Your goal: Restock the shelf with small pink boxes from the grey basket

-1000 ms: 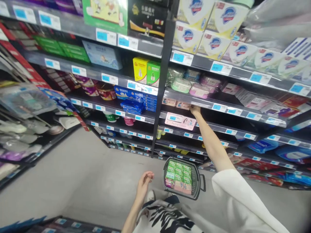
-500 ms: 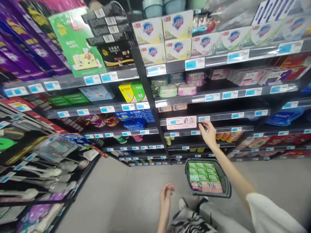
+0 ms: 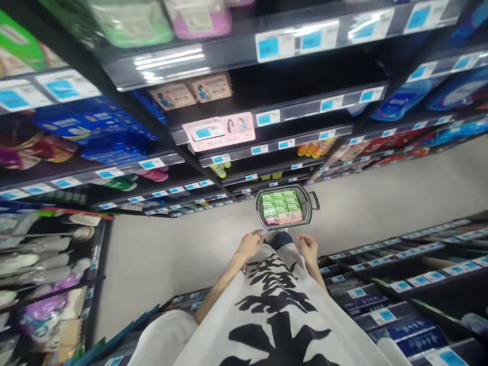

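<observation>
A grey shopping basket (image 3: 308, 203) stands on the floor in front of me, filled with several green and pink boxes (image 3: 280, 205). My left hand (image 3: 249, 244) hangs by my waist, fingers loosely curled, holding nothing. My right hand (image 3: 308, 248) hangs on the other side at the same height, fingers relaxed and apart, empty. Both hands are just short of the basket and touch nothing but my white printed shirt (image 3: 278, 310).
Dark shelving (image 3: 229, 76) with blue price tags rises in front, holding pink boxes (image 3: 190, 92), blue packs (image 3: 110, 142) and a pink sign (image 3: 219, 131). More shelves stand left (image 3: 46, 254) and right (image 3: 400, 284). Grey floor (image 3: 381, 203) runs between them.
My right hand has come down from the shelf edge to my waist. The view has tilted downward and closer to the shelving; the basket now lies straight ahead of me.
</observation>
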`<state>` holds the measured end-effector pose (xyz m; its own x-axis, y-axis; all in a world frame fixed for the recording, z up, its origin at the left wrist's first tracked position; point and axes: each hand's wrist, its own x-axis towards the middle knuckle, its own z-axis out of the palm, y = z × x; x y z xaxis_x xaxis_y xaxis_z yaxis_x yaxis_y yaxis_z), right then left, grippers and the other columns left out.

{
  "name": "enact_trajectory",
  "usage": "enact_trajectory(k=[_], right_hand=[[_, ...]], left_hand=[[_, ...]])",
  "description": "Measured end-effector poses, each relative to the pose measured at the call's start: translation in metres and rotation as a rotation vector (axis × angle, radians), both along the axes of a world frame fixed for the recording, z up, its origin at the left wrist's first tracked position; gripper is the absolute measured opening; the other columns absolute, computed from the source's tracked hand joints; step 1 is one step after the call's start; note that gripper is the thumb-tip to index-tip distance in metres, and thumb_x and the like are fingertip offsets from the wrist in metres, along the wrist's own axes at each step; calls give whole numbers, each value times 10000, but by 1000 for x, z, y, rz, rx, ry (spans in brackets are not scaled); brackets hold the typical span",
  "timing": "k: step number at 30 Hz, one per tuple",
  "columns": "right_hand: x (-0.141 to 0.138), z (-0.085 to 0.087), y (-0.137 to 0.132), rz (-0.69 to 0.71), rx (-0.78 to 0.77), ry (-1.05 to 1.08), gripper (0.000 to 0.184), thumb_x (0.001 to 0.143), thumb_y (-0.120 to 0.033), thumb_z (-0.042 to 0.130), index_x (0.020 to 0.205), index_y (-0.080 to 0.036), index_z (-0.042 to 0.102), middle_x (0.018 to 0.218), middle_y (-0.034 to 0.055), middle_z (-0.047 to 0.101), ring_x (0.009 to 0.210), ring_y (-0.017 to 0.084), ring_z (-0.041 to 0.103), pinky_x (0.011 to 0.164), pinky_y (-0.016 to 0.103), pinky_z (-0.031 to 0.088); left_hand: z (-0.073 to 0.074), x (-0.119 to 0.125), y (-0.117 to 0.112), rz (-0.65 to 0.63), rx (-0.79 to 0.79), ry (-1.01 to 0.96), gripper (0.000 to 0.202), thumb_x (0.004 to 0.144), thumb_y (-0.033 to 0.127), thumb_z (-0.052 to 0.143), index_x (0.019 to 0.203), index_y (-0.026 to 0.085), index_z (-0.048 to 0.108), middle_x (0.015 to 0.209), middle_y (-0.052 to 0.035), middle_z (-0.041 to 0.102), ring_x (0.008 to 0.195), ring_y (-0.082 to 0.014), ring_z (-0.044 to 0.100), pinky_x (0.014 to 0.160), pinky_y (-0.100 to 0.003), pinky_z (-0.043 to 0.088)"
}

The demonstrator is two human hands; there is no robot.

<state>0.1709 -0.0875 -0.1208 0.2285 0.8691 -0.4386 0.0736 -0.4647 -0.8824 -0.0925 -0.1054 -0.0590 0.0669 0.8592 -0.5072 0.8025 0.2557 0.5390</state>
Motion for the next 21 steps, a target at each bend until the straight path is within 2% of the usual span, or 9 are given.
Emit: enact_trajectory(k=[3, 7, 11, 16, 21], right_hand=[[13, 9, 39, -59, 60, 22, 426, 705, -538, 693, 951, -191, 666, 892, 68, 768, 642, 168, 644, 664, 339, 587], [30, 23, 93, -79, 153, 38, 381, 754, -505, 703, 953, -180, 688, 883, 61, 760, 584, 137, 597, 614, 313, 565], [47, 17, 134, -63, 122, 45, 380, 761, -505, 696, 956, -179, 702, 880, 69, 765, 625, 158, 622, 568, 293, 552], [63, 0, 171, 22, 3, 19, 465, 786, -521, 670, 1103, -185, 712, 1027, 87, 782, 585, 139, 600, 517, 277, 537], [73, -18, 203, 33, -68, 21, 533, 820, -503, 620, 1247, -189, 682, 1167, 101, 764, 760, 185, 684, 566, 276, 595]], left_hand=[[3, 33, 24, -140, -17, 14, 454, 1026, 318, 434, 1445, 226, 579, 1424, -112, 657, 1256, -284, 665, 1081, -388, 505], [15, 76, 58, -297, -31, 47, 495, 1033, 318, 415, 1512, 229, 503, 1401, -118, 670, 1214, -289, 684, 1048, -391, 522], [20, 106, 87, -381, -40, 70, 507, 1042, 338, 408, 1531, 221, 469, 1364, -128, 688, 1176, -296, 694, 1016, -387, 532], [7, 118, 111, -354, -150, 66, 463, 1033, 305, 447, 1462, 154, 534, 1361, -184, 672, 1195, -311, 676, 1060, -394, 492], [0, 114, 130, -406, -263, 125, 430, 1017, 284, 493, 1414, 137, 572, 1373, -195, 664, 1250, -321, 647, 1086, -411, 476]])
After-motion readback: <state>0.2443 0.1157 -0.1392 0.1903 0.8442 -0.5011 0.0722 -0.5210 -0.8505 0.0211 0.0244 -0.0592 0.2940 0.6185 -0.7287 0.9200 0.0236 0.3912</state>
